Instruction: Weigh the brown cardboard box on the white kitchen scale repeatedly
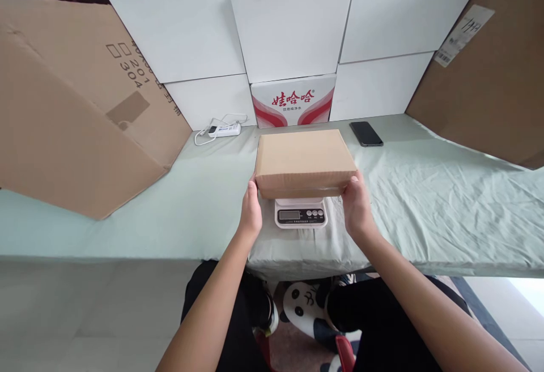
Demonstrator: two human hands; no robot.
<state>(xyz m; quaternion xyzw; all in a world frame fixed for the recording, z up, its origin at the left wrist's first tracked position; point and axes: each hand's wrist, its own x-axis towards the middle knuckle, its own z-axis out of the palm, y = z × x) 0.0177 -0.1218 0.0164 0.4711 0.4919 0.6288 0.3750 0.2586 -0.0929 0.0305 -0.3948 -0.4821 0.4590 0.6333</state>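
Note:
Between my two hands is a closed brown cardboard box (pixel 306 153), level, over a small white digital kitchen scale (pixel 301 222). The box covers the scale's platform, so I cannot tell whether it rests on it or hangs just above. My left hand (pixel 250 207) grips the box's near left corner, thumb up along its side. At the near right corner, my right hand (pixel 357 202) holds on with its thumb against the front face. The fingers of both hands are partly hidden behind the box. The scale's display looks blank, with several buttons beside it.
A pale green cloth (pixel 204 196) covers the table. Behind the box stand white panels (pixel 293 32) and a red-and-white carton (pixel 293 102). A white power strip (pixel 225 130) with its cord lies left, a black phone (pixel 366 134) right. Large cardboard sheets (pixel 76 105) flank both sides.

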